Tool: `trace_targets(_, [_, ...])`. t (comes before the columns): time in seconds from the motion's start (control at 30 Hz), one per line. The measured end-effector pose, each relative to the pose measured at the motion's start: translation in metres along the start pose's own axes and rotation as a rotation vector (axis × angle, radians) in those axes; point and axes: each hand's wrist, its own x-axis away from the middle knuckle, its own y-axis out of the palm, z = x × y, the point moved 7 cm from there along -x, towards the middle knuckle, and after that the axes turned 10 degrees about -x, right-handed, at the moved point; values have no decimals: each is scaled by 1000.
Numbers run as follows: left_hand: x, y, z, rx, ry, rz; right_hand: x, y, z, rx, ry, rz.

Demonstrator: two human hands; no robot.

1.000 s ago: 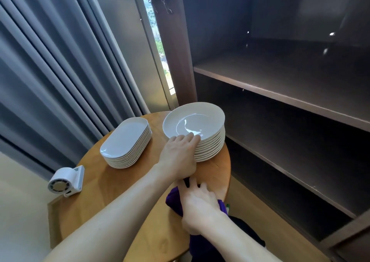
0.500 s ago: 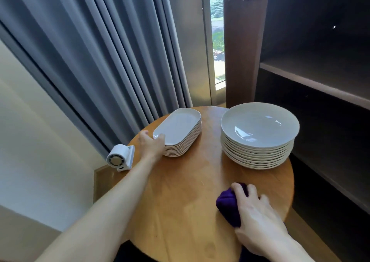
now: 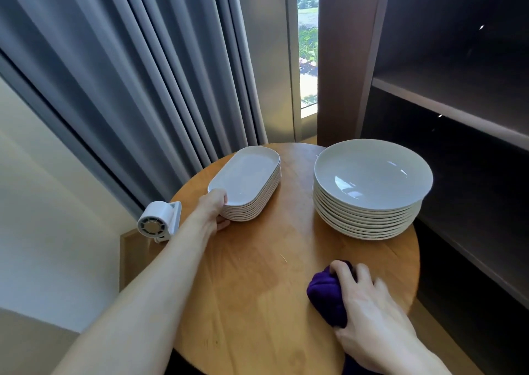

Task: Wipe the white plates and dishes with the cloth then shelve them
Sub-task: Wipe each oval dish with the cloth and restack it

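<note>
A stack of white oblong dishes [image 3: 247, 179] sits at the back left of a round wooden table [image 3: 266, 274]. My left hand [image 3: 216, 210] grips the near end of the top dishes, thumb over the rim and fingers below. To the right stands a taller stack of round white plates [image 3: 369, 191]. My right hand [image 3: 369, 303] holds a bunched purple cloth [image 3: 326, 294] against the table's near right part. Dark wooden shelves [image 3: 458, 108] stand bare on the right.
A small white fan-like device [image 3: 159, 225] is clamped at the table's left edge. Grey curtains [image 3: 128, 73] hang behind the table, with a narrow strip of window [image 3: 307, 59] beside the shelf unit's side panel [image 3: 340, 59].
My left hand left the round plates and went to the oblong dishes, where its grip on the near end has tightened. My right hand has bunched up the cloth. The view swung left.
</note>
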Motion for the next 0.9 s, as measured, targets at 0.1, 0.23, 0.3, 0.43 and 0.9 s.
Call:
trace_targets(0.1, [9,0,-9,53,0,24,3,-1,-1,3,-10,11])
trace_targets(0.23, [23,6,-23,162,-15,89,6,-3,-4,6,-10,10])
trace_targets(0.3, [32,11,-30,225,-20,136,6,-4,-5,9,4,-2])
trace_targets(0.43, [48,14,-42,291,-45,216,5,-3,-1,-1,17,-4])
trace_targets(0.9, [60,-29,-92,212,-16,88,-51,31,-82,105,-84,184])
